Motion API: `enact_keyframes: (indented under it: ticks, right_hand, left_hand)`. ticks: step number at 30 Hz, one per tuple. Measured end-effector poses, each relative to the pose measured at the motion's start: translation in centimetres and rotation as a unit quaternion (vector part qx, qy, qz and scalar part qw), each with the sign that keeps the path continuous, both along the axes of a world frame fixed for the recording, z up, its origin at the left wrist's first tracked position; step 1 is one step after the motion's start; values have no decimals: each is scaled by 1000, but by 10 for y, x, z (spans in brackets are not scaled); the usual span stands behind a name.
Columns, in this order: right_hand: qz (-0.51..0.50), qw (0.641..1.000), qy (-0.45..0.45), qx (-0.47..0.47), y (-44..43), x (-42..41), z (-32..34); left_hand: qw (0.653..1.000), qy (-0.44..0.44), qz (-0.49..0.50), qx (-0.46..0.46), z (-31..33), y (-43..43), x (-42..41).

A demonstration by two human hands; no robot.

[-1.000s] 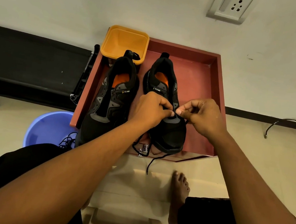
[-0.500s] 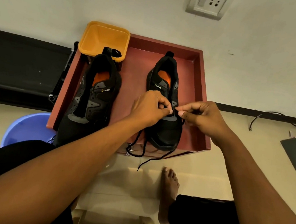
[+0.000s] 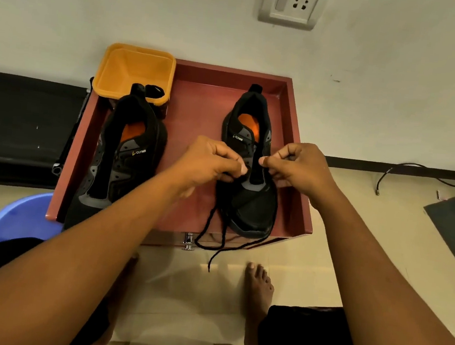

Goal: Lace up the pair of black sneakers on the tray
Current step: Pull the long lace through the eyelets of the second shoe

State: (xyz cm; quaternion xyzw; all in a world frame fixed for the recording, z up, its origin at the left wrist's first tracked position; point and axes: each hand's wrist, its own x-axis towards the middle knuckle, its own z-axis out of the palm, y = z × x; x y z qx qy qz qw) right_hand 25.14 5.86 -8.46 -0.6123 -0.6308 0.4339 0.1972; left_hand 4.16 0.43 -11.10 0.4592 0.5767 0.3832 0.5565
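Ungripped, the left sneaker (image 3: pixel 121 158) lies centre-left on the tray (image 3: pixel 300 202). At centre, the left hand (image 3: pixel 210 165) pinches the lace (image 3: pixel 204 224) beside the right sneaker (image 3: pixel 254 203); the right hand (image 3: pixel 297 165) seems to pinch it across the tongue. Slack hangs low, so even both ends, then snug each crossing before threading higher.

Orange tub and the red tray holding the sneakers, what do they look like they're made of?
Orange tub: probably moulded plastic, smooth and slightly glossy, with rounded corners and a rolled rim.
Red tray: looks like painted or laminated board, possibly wood. It has a flat matte floor, straight square walls with sharp corners, and a soft sheen along the rim.
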Motion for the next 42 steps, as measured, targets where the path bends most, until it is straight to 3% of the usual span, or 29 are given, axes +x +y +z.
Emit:
enact_keyframes:
  ticks: [3,6,10,16,19,22,28,32,37,42]
  right_hand:
    - [34,998,-2,-45,2,1,1]
    - [49,998,1,-50,2,-4,0]
    - [51,998,-1,-39,1,-8,0]
    - [53,998,-22,-3,1,-11,-5]
    - [73,996,-47,37,1,-13,-7]
    - [77,997,-27,11,4,-11,-5]
    - [85,996,-14,8,3,-10,-6]
    - [93,995,-17,21,3,-11,-6]
    - [91,996,-5,3,5,-7,-7]
    - [94,995,-9,14,5,-9,-10]
  left_hand:
    - [991,72,-103,-38,9,3,-16]
    - [984,142,-105,-5,12,6,-15]
    - [984,153,-92,12,22,6,-3]
    - [962,256,-62,70,17,2,6]
    - [950,301,-63,61,30,4,-7]
    - [934,342,-96,37,41,7,-37]
    - [966,201,-160,15,33,5,-22]
    - [951,268,-141,55,28,6,-9]
    - [929,338,-149,7,33,10,-48]
    - [970,155,-185,-29,31,0,-32]
